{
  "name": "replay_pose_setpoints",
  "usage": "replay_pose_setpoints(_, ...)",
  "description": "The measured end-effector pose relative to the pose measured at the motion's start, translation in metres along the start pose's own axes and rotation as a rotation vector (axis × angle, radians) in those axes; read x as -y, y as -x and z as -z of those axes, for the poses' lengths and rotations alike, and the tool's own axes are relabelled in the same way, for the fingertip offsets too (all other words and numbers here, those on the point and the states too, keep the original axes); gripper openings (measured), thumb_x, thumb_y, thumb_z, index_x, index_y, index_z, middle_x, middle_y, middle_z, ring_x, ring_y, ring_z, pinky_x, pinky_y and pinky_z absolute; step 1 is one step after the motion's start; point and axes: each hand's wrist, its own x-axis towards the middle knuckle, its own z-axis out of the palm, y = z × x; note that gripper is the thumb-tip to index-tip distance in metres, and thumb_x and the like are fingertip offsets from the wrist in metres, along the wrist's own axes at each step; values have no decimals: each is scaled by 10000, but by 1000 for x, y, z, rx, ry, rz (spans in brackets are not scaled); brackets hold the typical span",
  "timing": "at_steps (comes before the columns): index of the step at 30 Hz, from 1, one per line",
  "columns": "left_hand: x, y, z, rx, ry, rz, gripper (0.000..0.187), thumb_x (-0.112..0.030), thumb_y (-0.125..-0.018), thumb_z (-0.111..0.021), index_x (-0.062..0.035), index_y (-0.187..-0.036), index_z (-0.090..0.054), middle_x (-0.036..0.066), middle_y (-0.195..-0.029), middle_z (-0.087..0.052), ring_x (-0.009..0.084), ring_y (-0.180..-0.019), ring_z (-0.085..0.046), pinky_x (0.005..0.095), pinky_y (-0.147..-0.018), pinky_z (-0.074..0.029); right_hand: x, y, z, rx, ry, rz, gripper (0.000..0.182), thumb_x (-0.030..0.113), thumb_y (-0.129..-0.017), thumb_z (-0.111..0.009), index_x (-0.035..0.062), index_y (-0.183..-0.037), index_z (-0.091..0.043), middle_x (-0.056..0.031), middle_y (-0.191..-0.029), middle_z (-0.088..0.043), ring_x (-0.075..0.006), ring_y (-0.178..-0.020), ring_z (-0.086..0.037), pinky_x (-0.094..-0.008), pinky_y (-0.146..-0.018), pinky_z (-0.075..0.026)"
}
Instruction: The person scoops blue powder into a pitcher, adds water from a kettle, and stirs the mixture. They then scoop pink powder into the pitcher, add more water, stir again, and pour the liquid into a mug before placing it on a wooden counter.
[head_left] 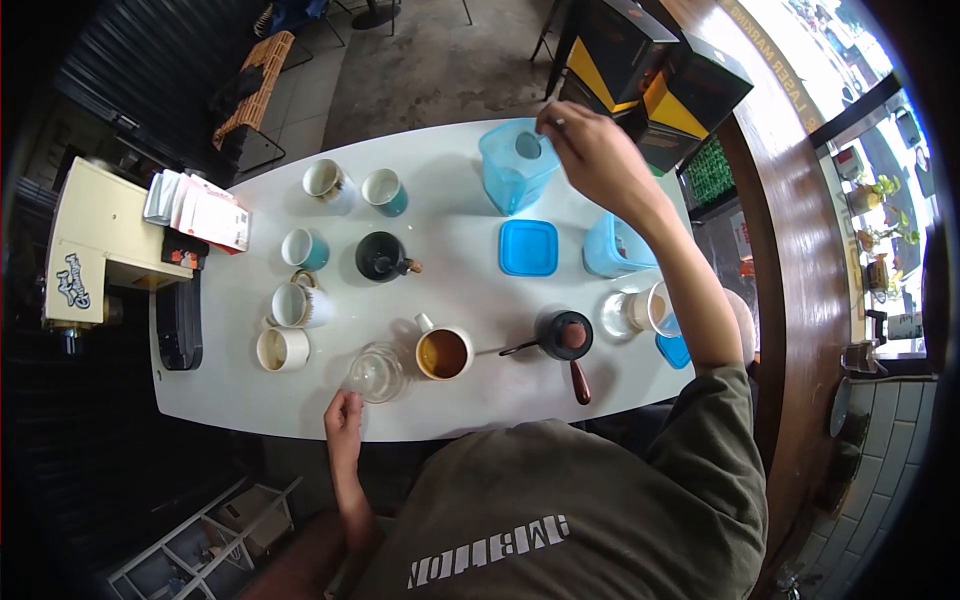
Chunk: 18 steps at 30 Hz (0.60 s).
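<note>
My left hand [343, 418] is closed at the table's front edge, its fingers pinching the near side of a clear glass jug [378, 376]. Over the rim of a translucent blue plastic container [505, 188] reaches my right hand [590, 150]. Its fingers are closed, and a small pale bit shows at them, too small to name. A round greyish shape appears inside that container. Beside the glass jug stands a white mug [443, 374] with amber-brown liquid. A small dark pot [548, 338] with a brown handle, holding brown powder, is to its right.
Several cups, among them a teal-and-white cup [393, 200], stand at the left. A black lidded pot [374, 258] is mid-table. A blue lid [528, 262], second blue container [605, 245] and glass vessel [620, 318] are at right. A cream machine [90, 215] stands far left.
</note>
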Motion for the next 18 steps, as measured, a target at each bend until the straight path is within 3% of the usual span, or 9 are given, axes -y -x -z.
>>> replay_pose_setpoints(2, -3, 3, -3, -79, 9, 33, 251, -277, -987, -587, -53, -875, -595, -49, -732, -499, 37, -645, -404, 214, -577, -329, 25, 19, 39, -85, -41, -99, 116, 110, -944, -535, 2, -964, -570, -188, -914, -634, -396, -856, -621, -464, -735, -483)
replay_pose_setpoints(3, -2, 3, -2, -72, 11, 54, 246, -280, -991, -579, -52, -903, -606, -46, -750, -510, 38, -671, -424, 208, -594, -340, 32, 30, 59, -156, 12, -43, 93, 83, -940, -547, -5, -962, -569, -191, -877, -630, -384, -814, -627, -440, -717, -488)
replay_pose_setpoints(4, -3, 3, -1, -61, 6, 66, 246, -280, -991, -579, -52, -903, -606, -46, -750, -510, 38, -671, -424, 208, -594, -340, 38, 43, 73, -201, -70, -118, 83, 62, -942, -546, -15, -951, -575, -185, -858, -635, -355, -766, -638, -394, -694, -494)
replay_pose_setpoints(6, -9, 4, 0, -32, 41, 84, 243, -283, -995, -570, -57, -914, -606, -46, -767, -514, 36, -699, -433, 205, -604, -343, 34, 69, 95, -336, -69, -3, 90, 30, -946, -520, -35, -919, -577, -143, -814, -634, -255, -685, -620, -327, -657, -485)
replay_pose_setpoints(11, -16, 3, 2, -2, 3, 97, 234, -270, -1004, -551, -61, -907, -594, -43, -766, -506, 41, -700, -433, 209, -617, -348, 23, 127, 107, -346, -60, -215, 73, 12, -938, -522, -41, -905, -560, -120, -780, -603, -220, -659, -582, -306, -640, -473)
replay_pose_setpoints(14, -23, 1, 1, 7, -50, 81, 247, -265, -1010, -537, -67, -866, -566, -39, -746, -483, 48, -686, -421, 215, -620, -347, 9, 141, 86, -259, -106, -442, 44, 2, -921, -535, -35, -941, -548, -178, -809, -620, -304, -691, -609, -355, -667, -481)
replay_pose_setpoints(18, -28, 2, -2, -11, -76, 91, 273, -260, -1014, -525, -75, -814, -512, -31, -722, -448, 65, -667, -405, 225, -623, -344, -24, 158, 54, -186, -30, -441, 73, 38, -919, -557, -21, -962, -544, -197, -797, -602, -383, -750, -592, -446, -688, -457)
